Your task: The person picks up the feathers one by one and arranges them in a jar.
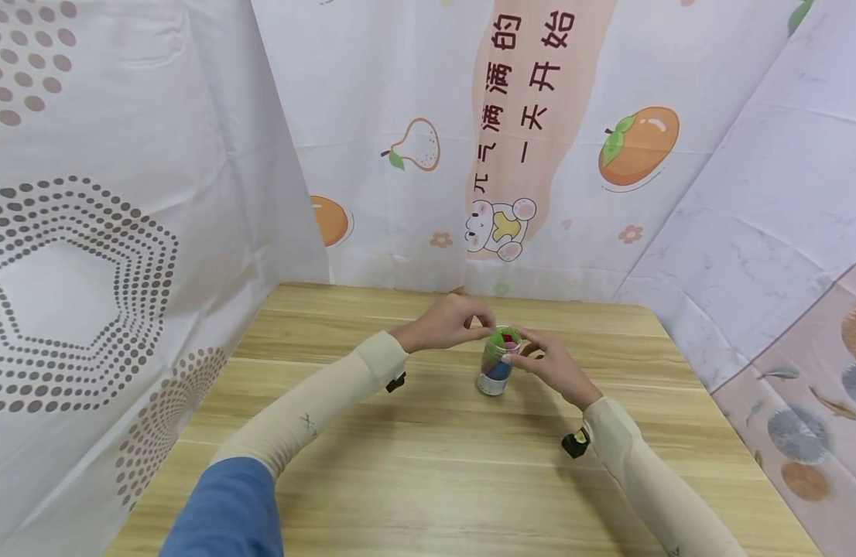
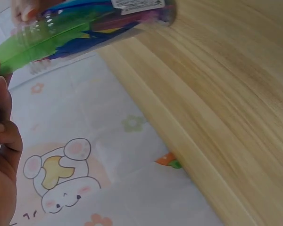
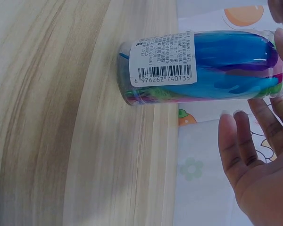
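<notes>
A clear jar (image 1: 494, 379) with a threaded neck and a white barcode label (image 3: 162, 61) stands upright on the wooden table. Blue, purple, pink and green feathers (image 3: 231, 52) fill it. At its mouth, my left hand (image 1: 452, 323) pinches the tip of a green feather (image 2: 21, 52) between thumb and index finger, while the feather's lower part is inside the jar. In the right wrist view, the left hand's other fingers (image 3: 228, 136) spread loosely beside the jar. My right hand (image 1: 555, 367) holds the jar around its neck with thumb and fingers.
The wooden table (image 1: 428, 480) extends around the jar to its rear edge. Behind it hangs a white printed curtain (image 1: 400, 209), with more printed cloth (image 1: 73, 294) on the left and right sides. Small dark wrist cameras (image 1: 576, 443) are on both wrists.
</notes>
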`<state>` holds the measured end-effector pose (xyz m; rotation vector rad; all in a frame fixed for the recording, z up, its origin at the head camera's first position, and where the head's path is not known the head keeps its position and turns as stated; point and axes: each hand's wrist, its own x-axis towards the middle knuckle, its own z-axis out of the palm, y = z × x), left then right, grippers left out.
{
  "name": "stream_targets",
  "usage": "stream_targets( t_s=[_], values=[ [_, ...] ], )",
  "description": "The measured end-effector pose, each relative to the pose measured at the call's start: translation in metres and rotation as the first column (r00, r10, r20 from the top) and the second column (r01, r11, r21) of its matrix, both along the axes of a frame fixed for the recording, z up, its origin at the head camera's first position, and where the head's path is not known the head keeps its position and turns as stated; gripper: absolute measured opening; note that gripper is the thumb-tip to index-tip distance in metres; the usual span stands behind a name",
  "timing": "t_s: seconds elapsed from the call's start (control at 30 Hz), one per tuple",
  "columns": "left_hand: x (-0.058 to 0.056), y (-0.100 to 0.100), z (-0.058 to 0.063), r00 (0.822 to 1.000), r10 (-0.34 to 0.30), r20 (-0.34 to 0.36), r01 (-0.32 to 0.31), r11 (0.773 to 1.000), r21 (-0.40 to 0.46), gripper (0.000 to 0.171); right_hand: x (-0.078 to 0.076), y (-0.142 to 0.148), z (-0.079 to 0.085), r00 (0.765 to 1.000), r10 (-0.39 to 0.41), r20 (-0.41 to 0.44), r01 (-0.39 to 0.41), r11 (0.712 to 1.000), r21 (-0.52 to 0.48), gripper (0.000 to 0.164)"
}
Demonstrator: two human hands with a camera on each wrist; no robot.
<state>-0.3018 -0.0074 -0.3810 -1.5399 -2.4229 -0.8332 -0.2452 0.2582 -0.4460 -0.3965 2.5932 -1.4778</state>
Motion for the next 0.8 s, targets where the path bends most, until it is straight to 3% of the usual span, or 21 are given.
stream_targets(
  t_s=[0.23,0.6,0.8],
  values=[
    [-0.0011,0.0039,-0.0041,1.0,-0.012,-0.023,0.01,0.996,-0.092,0.01,-0.0015,-0.0003,0.0004,1.0,0.006,-0.012,-0.006,1.0,0.01,0.082],
    [-0.0002,0.0081,-0.0049,0.999,-0.045,-0.014,0.044,0.998,-0.046,0.011,-0.0021,-0.0008,0.0016,1.0,0.011,0.005,-0.012,1.0,0.014,0.078],
    [0.0008,0.01,-0.007,0.998,-0.045,-0.033,0.042,0.995,-0.094,0.011,-0.0021,0.0004,-0.0012,1.0,0.007,0.015,-0.007,1.0,0.015,0.077]
  ],
)
